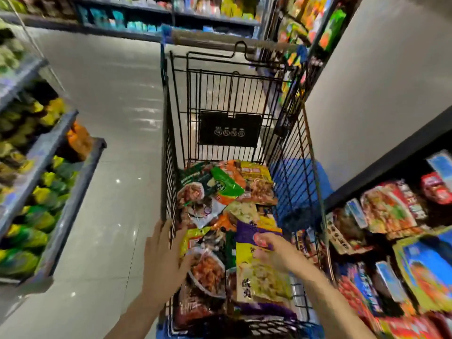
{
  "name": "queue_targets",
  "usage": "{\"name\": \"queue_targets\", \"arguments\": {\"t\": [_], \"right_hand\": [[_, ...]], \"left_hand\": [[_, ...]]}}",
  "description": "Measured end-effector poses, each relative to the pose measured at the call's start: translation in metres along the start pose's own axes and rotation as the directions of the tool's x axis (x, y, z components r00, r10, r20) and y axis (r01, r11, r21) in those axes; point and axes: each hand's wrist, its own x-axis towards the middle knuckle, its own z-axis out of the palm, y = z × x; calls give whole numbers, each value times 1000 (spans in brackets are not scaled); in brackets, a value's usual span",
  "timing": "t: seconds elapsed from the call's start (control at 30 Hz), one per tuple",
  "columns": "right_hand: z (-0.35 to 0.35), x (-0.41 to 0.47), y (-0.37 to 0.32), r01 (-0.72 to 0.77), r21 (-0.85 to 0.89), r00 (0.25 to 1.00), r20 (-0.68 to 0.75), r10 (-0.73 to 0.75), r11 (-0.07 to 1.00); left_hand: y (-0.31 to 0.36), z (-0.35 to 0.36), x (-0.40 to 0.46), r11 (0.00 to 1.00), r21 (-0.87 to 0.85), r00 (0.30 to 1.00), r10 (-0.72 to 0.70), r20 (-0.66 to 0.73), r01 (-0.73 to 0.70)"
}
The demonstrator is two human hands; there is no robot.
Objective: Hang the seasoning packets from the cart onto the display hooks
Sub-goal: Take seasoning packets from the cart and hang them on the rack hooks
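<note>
Seasoning packet, purple-topped and yellow-green, flat glossy plastic with printed characters (261,265): lies at lower centre of the frame, on top of the heap of mixed flat packets (220,192) inside the black wire shopping cart (297,167). Long axis runs nearly up-and-down in the picture, purple header toward the upper end, characters toward the lower edge.

Right hand (278,250): lower centre-right, reaching in over the cart's right rim. Its grip is on the packet's upper part, the thumb on the face just below the purple band and the other fingers apparently behind or beside it (motion blur hides how firmly it is pinched). The packet thus hangs mostly below the grip, header end nearest the fingers.

Left hand (166,255): lower centre-left, fingers fairly straight, laid over the cart's left wall and touching a packet printed with red-orange food (208,272); it appears to steady, not grasp.

Display of hung packets on the dark shelving unit (391,216): right edge of the frame, just beside the cart's right wall. The hooks themselves cannot be made out.

Judgement: the right hand is nearer the display. The coming move turns on carrying the packet rightward over the rim, header end leading, so that any hanging hole meets a hook.
</note>
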Motion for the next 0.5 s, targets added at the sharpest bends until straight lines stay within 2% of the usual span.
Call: {"name": "queue_targets", "arguments": {"t": [0.1,0.17,0.33,0.5], "right_hand": [[35,14,31,-136,-71,987,82,142,988],[56,26,46,-141,-47,980,132,146,989],[94,49,58,-241,-109,970,-65,234,964],[114,48,67,-264,-223,961,27,276,938]], "left_hand": [[-2,8,1,999,40,999,-28,-16,29],[-2,11,1,997,72,999,-17,-34,20],[-3,14,-2,997,83,995,7,-104,1],[-3,18,-4,995,101,989,3,-150,12]]}}
